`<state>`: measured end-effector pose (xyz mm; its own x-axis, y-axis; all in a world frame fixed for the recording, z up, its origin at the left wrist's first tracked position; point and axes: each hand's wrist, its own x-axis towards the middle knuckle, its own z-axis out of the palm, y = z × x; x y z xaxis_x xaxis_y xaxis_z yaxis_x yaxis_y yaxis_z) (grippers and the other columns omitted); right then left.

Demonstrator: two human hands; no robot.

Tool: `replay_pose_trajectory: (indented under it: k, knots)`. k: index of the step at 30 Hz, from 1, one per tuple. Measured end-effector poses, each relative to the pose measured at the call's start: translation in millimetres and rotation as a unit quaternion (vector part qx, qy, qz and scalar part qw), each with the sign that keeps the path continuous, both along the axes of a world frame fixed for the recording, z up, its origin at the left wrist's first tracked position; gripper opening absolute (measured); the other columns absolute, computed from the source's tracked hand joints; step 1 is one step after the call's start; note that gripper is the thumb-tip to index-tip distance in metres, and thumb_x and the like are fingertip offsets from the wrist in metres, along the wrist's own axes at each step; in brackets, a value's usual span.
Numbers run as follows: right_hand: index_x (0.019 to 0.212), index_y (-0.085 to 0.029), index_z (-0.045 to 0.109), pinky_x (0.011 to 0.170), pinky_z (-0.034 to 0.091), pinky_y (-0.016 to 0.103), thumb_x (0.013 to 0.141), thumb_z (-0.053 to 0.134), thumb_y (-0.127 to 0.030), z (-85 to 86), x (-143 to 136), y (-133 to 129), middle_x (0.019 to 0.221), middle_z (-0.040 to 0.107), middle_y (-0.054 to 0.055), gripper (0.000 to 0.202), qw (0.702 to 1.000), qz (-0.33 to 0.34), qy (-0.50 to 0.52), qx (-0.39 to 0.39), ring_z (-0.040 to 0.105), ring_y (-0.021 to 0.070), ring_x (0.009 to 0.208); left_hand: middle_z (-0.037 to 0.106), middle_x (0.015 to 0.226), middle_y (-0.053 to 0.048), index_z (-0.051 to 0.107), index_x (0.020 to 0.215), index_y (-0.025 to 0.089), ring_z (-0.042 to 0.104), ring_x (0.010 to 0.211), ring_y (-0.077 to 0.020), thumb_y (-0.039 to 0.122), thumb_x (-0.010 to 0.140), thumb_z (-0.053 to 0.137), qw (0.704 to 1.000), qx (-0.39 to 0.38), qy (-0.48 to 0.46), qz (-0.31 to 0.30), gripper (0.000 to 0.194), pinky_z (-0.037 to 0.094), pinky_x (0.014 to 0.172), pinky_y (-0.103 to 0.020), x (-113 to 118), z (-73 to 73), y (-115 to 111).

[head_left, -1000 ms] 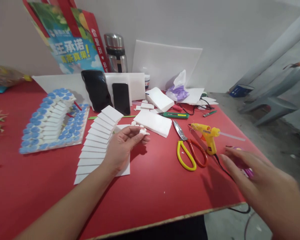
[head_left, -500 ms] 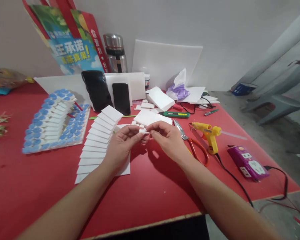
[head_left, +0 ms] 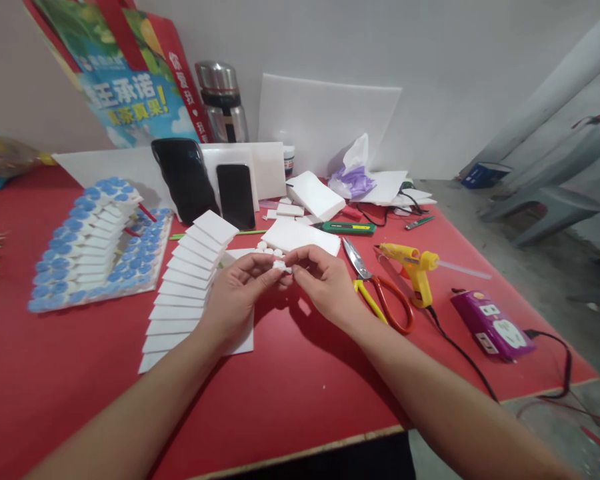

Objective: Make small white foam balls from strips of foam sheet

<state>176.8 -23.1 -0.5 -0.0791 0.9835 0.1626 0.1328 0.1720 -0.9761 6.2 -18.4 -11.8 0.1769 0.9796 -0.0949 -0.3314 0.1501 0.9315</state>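
Observation:
Between the fingertips of my left hand (head_left: 237, 287) and my right hand (head_left: 323, 280) is a small white piece (head_left: 281, 265), pinched from both sides. Its exact shape is too small to tell. My left forearm passes over part of a curved white stair model (head_left: 180, 290), which stands on a white board (head_left: 245, 337). Several small white discs (head_left: 263, 246) lie just beyond my fingers, near a white foam slab (head_left: 303, 235). Right of my right hand lie scissors (head_left: 363, 263) with one red and one yellow handle.
A yellow glue gun (head_left: 413, 263) and a purple power socket (head_left: 495, 327) with cords lie at the right. A blue-and-white stair model (head_left: 100, 247) stands left. Behind are two phones (head_left: 185, 177) (head_left: 236, 193), a flask (head_left: 223, 100) and a green cutter (head_left: 347, 228).
The view has shifted slightly, so the table items appear a little further left. Both hands still hold the small white piece, with only slight finger movement.

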Motion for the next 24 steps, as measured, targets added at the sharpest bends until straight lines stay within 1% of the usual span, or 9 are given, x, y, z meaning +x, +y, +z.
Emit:
replay_pose_trajectory:
  k: [4, 11, 18, 21, 24]
  knots:
    - [0.096, -0.021, 0.068, 0.075, 0.055, 0.031, 0.089, 0.06, -0.02, -1.8, -0.4, 0.5, 0.1, 0.072, 0.004, 0.011, 1.0, -0.002, -0.02, 0.011, 0.068, 0.0157, 0.084, 0.08, 0.086, -0.004, 0.076, 0.1, 0.02, 0.076, 0.079, -0.0176, 0.028, 0.081, 0.087, 1.0, 0.001, 0.004, -0.006, 0.023, 0.06, 0.082, -0.032, -1.2, -2.1, 0.3]
    - [0.094, -0.021, 0.066, 0.074, 0.054, 0.031, 0.091, 0.058, -0.018, -3.3, -1.7, 0.0, 0.101, 0.069, 0.003, 0.009, 0.998, 0.003, -0.033, 0.044, 0.067, 0.0147, 0.08, 0.079, 0.086, -0.003, 0.077, 0.097, 0.022, 0.074, 0.079, -0.0163, 0.027, 0.082, 0.087, 1.0, 0.021, 0.002, -0.007, 0.018, 0.059, 0.085, -0.031, -1.5, -3.5, 0.4]
    - [0.091, -0.022, 0.066, 0.069, 0.051, 0.029, 0.089, 0.057, -0.014, -3.0, -1.9, -1.4, 0.098, 0.066, 0.004, 0.013, 0.992, -0.002, -0.073, 0.107, 0.065, 0.0161, 0.084, 0.08, 0.087, -0.003, 0.078, 0.096, 0.021, 0.075, 0.08, -0.016, 0.028, 0.082, 0.088, 1.0, 0.019, 0.004, -0.01, 0.019, 0.059, 0.086, -0.03, -1.2, -2.0, 0.2]
    - [0.092, -0.023, 0.066, 0.071, 0.051, 0.03, 0.09, 0.056, -0.011, -3.2, -1.3, -1.6, 0.099, 0.066, 0.004, 0.015, 0.988, 0.002, -0.086, 0.127, 0.065, 0.0171, 0.087, 0.08, 0.088, -0.003, 0.078, 0.096, 0.021, 0.075, 0.081, -0.0154, 0.027, 0.082, 0.087, 1.0, 0.019, 0.001, -0.008, 0.018, 0.059, 0.086, -0.03, -1.1, -1.8, 0.0]
    - [0.092, -0.022, 0.065, 0.072, 0.051, 0.03, 0.089, 0.056, -0.008, -3.4, -0.6, -2.1, 0.098, 0.065, 0.004, 0.017, 0.984, 0.004, -0.1, 0.15, 0.064, 0.0166, 0.086, 0.08, 0.087, -0.003, 0.077, 0.095, 0.021, 0.075, 0.08, -0.0154, 0.027, 0.081, 0.088, 1.0, 0.015, -0.002, -0.006, 0.019, 0.059, 0.086, -0.03, -0.8, -1.1, -0.2]
